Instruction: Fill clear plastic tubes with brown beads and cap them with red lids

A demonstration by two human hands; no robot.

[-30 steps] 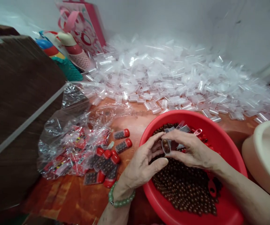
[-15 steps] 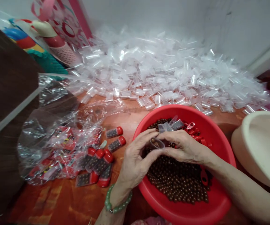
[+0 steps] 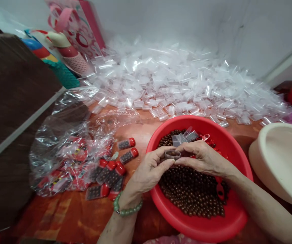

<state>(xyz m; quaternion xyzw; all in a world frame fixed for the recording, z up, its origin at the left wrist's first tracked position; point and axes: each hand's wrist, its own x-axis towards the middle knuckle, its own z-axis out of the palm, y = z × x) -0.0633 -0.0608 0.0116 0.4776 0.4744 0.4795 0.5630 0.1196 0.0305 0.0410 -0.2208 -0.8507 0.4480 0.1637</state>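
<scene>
Above the red basin (image 3: 199, 230), both hands hold a small clear plastic container (image 3: 173, 155) with its oval mouth facing me. My left hand (image 3: 149, 169), with a green bead bracelet (image 3: 128, 211) on its wrist, grips the left side between thumb and fingers. The thumb and fingertips of my right hand (image 3: 203, 157) close on the right edge. Something brown shows dimly inside. Below lie many round brown beads (image 3: 199, 196). Clear empty containers (image 3: 183, 137) and red plastic caps (image 3: 220, 189) rest among them in the basin.
A heap of clear plastic containers (image 3: 176, 78) spreads along the wall. Filled red-capped containers (image 3: 112, 176) lie left, beside a clear bag (image 3: 67, 159) of red pieces. A cream basin (image 3: 283, 162) stands right, a brown box (image 3: 14, 84) far left, a pink gift bag (image 3: 85, 30) behind.
The container has tilted, so its mouth looks narrower and less of its contents shows. Both hands stay on it over the basin. The camera view has shifted slightly.
</scene>
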